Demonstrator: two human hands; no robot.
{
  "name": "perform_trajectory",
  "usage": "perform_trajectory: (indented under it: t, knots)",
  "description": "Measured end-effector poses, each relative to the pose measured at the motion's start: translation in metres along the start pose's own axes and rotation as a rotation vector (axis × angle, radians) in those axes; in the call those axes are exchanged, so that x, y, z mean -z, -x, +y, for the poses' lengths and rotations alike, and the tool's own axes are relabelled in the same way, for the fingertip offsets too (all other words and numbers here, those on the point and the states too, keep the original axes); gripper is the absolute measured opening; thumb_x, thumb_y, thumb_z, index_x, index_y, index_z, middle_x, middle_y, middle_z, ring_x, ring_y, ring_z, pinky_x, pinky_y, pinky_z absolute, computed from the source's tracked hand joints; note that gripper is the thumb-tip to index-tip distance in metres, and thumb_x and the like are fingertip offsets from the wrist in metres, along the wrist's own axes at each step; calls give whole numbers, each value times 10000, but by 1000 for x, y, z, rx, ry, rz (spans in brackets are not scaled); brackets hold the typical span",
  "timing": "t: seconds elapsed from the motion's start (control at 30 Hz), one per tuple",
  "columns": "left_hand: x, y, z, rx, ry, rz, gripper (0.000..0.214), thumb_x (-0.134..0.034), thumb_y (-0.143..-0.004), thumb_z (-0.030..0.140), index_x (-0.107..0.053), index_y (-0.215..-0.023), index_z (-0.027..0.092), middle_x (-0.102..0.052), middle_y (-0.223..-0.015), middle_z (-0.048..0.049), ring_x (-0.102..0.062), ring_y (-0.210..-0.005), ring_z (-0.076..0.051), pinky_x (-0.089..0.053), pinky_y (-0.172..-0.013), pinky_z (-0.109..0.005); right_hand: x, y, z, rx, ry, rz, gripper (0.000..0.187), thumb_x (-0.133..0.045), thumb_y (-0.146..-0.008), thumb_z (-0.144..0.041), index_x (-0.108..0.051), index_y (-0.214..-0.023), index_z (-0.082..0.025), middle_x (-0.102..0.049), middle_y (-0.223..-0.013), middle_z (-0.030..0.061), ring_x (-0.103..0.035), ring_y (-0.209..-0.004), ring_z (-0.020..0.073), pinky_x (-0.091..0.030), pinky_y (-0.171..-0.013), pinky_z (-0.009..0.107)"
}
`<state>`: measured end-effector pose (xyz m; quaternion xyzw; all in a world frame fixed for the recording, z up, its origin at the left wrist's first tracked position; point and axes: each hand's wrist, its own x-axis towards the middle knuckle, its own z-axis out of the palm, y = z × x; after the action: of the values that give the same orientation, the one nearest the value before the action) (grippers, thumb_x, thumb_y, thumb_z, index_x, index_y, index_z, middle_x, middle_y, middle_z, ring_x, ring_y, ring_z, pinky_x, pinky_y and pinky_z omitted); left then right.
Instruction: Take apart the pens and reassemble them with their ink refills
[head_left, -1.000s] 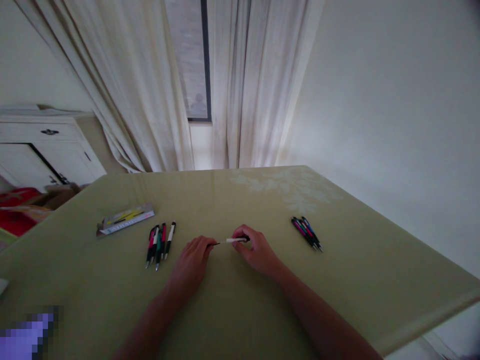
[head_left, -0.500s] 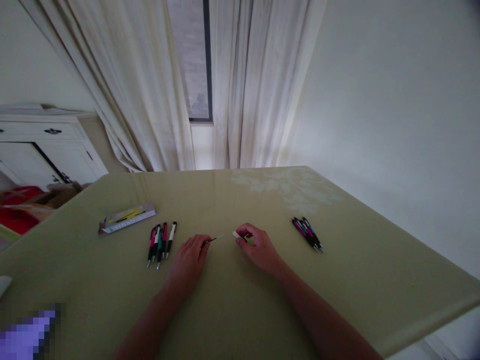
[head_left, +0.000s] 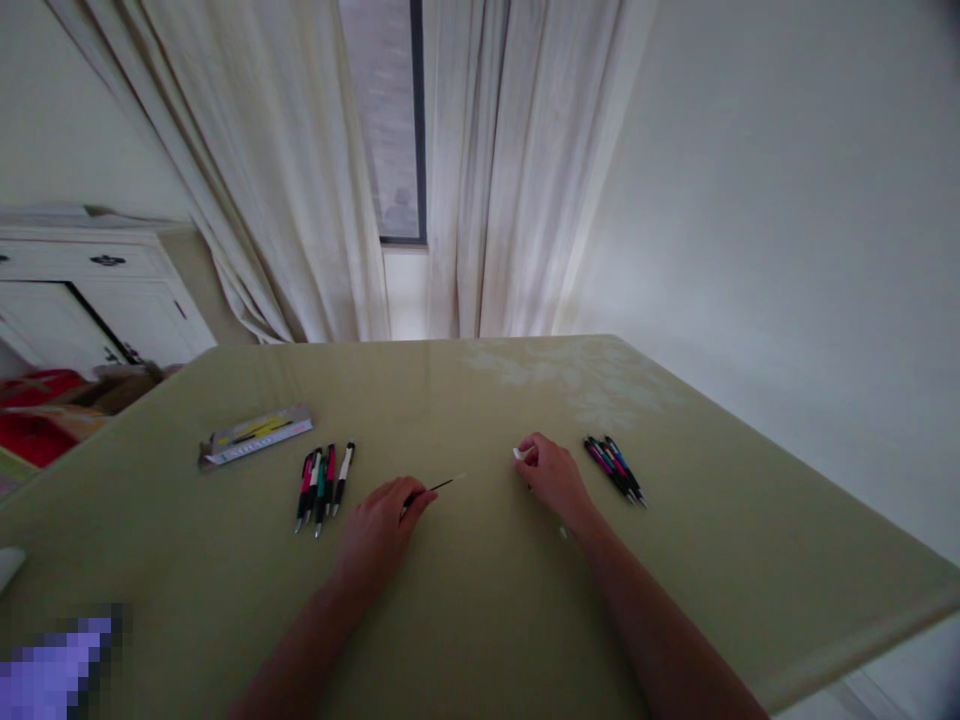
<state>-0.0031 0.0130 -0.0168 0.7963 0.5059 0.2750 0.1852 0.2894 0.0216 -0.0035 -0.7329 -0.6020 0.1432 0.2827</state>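
My left hand [head_left: 390, 515] is closed on a thin pen refill [head_left: 444, 484], dark near the fingers and pale at its far end, which points right. The fingers hide its other end. Pinched in my right hand [head_left: 553, 474] is a white pen barrel [head_left: 519, 454]; only its end shows. The two parts are apart. Left of my left hand lie several pens [head_left: 322, 485] with black, pink, white and green bodies. More dark pens [head_left: 615, 470] lie in a group to the right of my right hand. A small pale bit [head_left: 563, 533] shows beside my right wrist.
A long pen box [head_left: 259, 437] lies on the green-covered table [head_left: 450, 630] at the left. A white object [head_left: 9, 565] sits at the left table edge. Behind stand curtains [head_left: 285, 180] and a white cabinet [head_left: 97, 290]; a wall is at the right.
My right hand has moved right and slightly away with the white barrel, widening the gap between the hands. More of the refill now shows beyond my left fingers.
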Motion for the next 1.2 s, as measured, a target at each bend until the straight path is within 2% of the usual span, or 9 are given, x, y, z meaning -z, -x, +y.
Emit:
perform_trajectory:
  t: [0.13,0.2,0.33,0.4,0.5,0.67,0.87,1.0,1.2]
  knots:
    - [-1,1,5,-8,-17,-31,331,-544,-1014,485,-667,-867,215,-717,-853,-28,-669,-816,-224,-444,-736,-320,-1,3,-5,55,14,58,87,-701,-855,-203,-674,-936,-185,-723,-832,62,-652,-764,215,-442,-718,319]
    - [-2,2,8,-25,-23,-40,328,-567,-1006,482,-681,-859,213,-718,-848,-28,-669,-813,-221,-439,-731,-319,-3,8,-15,154,-40,73,104,-682,-907,-268,-680,-973,-187,-720,-908,74,-654,-819,214,-471,-766,326]
    - [-5,5,11,-78,-16,-52,295,-591,-1002,452,-711,-874,215,-720,-856,-23,-677,-810,-215,-450,-732,-318,-11,28,-42,506,-255,-173,203,-674,-965,-347,-703,-1115,-214,-722,-1022,59,-656,-900,188,-499,-819,305]
    - [-6,5,10,-104,-5,-47,282,-603,-996,440,-723,-879,215,-723,-862,-26,-681,-815,-215,-467,-742,-320,-14,37,-51,569,-263,-281,127,-685,-973,-328,-735,-1021,-221,-715,-951,41,-655,-889,187,-497,-826,311]
    - [-6,6,9,-139,34,-40,254,-592,-998,411,-751,-950,219,-731,-906,-36,-690,-856,-218,-504,-787,-325,-17,41,-55,555,-253,-297,118,-680,-983,-266,-742,-898,-211,-693,-873,26,-646,-875,186,-486,-821,309]
    - [-7,4,5,-190,87,-35,326,-451,-1045,299,-738,-1187,236,-730,-1020,-64,-686,-964,-222,-531,-892,-351,-17,33,-45,530,-232,-183,103,-698,-975,-264,-745,-907,-203,-666,-926,40,-623,-914,196,-471,-853,322]
    - [-10,3,-3,-144,38,10,307,-487,-1044,350,-749,-1149,227,-761,-1022,-63,-691,-973,-241,-532,-911,-392,-18,28,-39,518,-228,-178,76,-723,-958,-241,-758,-900,-206,-655,-917,35,-614,-913,191,-464,-849,312]
    - [-6,3,-2,-134,61,8,317,-488,-1042,359,-766,-1140,243,-727,-1007,-57,-692,-949,-227,-541,-872,-361,-18,27,-39,534,-216,-173,56,-742,-943,-218,-756,-892,-201,-667,-902,30,-616,-907,188,-457,-848,308]
    - [-3,3,4,-177,130,8,371,-449,-1042,300,-713,-1297,243,-664,-1048,-75,-676,-921,-193,-546,-848,-311,-21,23,-36,505,-185,-149,60,-745,-938,-196,-753,-878,-202,-689,-895,34,-622,-909,190,-447,-863,317]
